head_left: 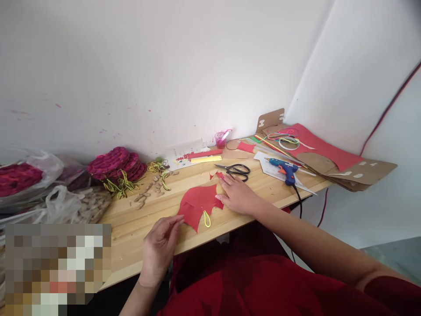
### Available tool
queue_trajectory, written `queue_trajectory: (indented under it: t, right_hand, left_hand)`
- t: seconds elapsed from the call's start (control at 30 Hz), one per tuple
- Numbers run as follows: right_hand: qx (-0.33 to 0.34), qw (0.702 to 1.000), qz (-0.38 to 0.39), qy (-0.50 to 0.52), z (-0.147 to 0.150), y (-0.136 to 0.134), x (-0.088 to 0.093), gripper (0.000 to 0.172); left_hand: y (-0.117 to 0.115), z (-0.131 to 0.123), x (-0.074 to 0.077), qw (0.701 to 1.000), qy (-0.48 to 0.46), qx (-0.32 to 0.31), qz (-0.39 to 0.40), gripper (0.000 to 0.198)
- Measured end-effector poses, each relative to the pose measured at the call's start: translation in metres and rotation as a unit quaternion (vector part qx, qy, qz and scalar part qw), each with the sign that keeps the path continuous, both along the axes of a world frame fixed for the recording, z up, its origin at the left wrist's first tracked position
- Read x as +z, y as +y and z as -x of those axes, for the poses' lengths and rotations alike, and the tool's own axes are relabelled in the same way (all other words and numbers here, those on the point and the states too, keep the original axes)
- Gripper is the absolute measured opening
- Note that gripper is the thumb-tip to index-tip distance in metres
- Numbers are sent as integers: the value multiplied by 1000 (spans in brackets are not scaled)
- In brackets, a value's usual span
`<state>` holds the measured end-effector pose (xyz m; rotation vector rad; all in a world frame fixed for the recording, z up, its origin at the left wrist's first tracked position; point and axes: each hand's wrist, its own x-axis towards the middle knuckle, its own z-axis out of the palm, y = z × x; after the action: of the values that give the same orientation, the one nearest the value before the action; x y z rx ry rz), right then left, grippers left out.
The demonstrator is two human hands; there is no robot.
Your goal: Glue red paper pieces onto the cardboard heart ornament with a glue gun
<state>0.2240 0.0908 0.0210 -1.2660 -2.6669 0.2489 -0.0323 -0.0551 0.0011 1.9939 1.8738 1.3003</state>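
Observation:
A red cut-out with a jagged lower edge (200,197) lies flat on the wooden table (131,235). My left hand (162,237) pinches its left tip between thumb and fingers. Over its right end rests my right hand (238,195), fingers stretched out and palm down, with a tan piece (219,188) partly under the fingers. A yellow-green loop of cord (207,218) lies at the lower edge of the red piece. Just beyond my right hand are black-handled scissors (238,170) and small red scraps (212,176).
To the right are a blue glue gun (286,171) on white paper, red sheet (325,145), cardboard (365,173) and coloured cords. Woven magenta rounds (112,164), peanut-like pieces (144,193) and plastic bags (62,202) lie left. A pink cup (221,139) stands by the wall.

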Motion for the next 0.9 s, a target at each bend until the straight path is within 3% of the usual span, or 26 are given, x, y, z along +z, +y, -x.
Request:
queue_trajectory:
  t: [0.17,0.23,0.33,0.47,0.6,0.73,0.83,0.9]
  right_hand:
    - [28,998,-4,49,6,26,3,60]
    - [38,996,-7,78,-1,32,12,51]
    - [10,992,-29,118,-22,32,26,51]
    - [8,995,-19,93,-49,9,26,46]
    - [-41,999,-16,-6,-47,-18,15,65]
    - [-55,998,-10,-28,-22,-15,11,81]
    - [-58,998,4,-22,-6,2,10,83]
    - [-56,998,4,-11,1,14,9,76]
  left_hand:
    - [-2,0,3,998,-60,27,15,20]
    - [-2,4,7,996,-79,19,40,23]
    - [5,19,20,997,-56,-14,54,22]
    - [34,40,47,999,25,-36,4,26]
    - [82,36,64,997,12,18,-68,14]
    - [117,14,62,996,2,-63,-65,13]
    - [122,3,49,991,-23,-134,-12,11]
    - [120,2,39,987,-70,-141,28,11]
